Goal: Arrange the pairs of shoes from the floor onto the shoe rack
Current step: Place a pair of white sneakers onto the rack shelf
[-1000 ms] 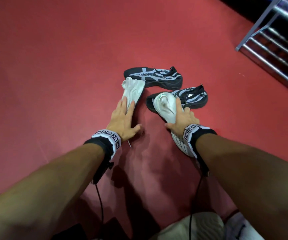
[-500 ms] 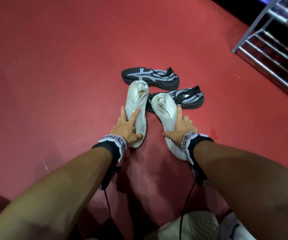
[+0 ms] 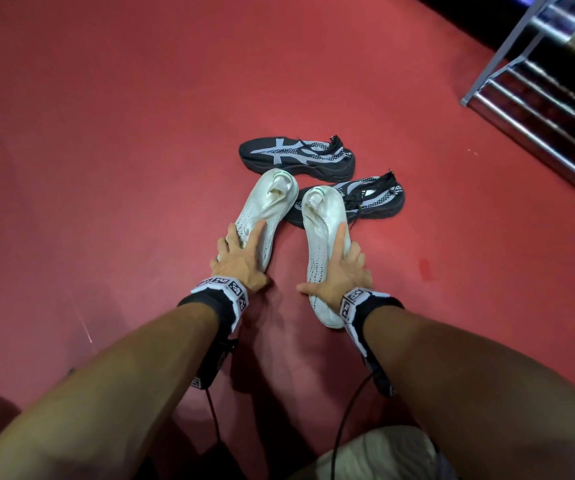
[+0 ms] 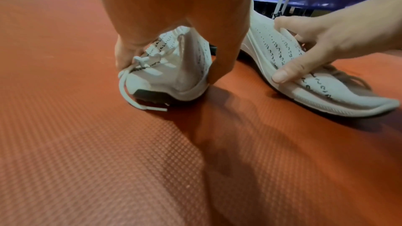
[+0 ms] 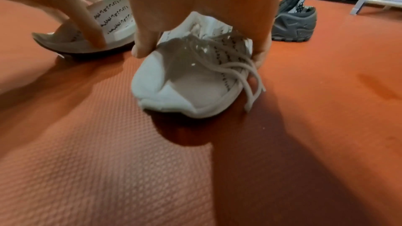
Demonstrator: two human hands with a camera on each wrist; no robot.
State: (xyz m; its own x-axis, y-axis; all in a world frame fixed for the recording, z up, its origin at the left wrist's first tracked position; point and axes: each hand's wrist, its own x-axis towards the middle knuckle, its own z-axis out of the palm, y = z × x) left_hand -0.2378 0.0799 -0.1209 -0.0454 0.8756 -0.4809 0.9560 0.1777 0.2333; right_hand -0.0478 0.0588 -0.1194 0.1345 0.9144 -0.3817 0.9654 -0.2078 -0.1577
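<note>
Two white knit shoes stand on the red floor, heels away from me. My left hand [image 3: 241, 252] grips the left white shoe [image 3: 272, 206] across its laces, seen close in the left wrist view as left hand [image 4: 165, 54] on the shoe [image 4: 169, 78]. My right hand [image 3: 339, 268] grips the right white shoe [image 3: 324, 216] from above, thumb and fingers down its sides; the right wrist view shows that right hand [image 5: 195, 44] on the shoe [image 5: 187, 88]. Behind them lie two black shoes with grey stripes [image 3: 296, 157] [image 3: 372, 199]. The shoe rack [image 3: 549, 88] stands at the far right.
The red textured mat [image 3: 106, 168] spreads wide to the left and in front. The rack's metal bars [image 3: 528, 129] run diagonally at the right edge. My knees [image 3: 379, 455] show at the bottom of the head view. Cables hang from both wrist cameras.
The left white shoe has turned upright and come toward me under my left hand. My right hand slid its shoe back off the black shoe. Both white shoes now lie nearly parallel.
</note>
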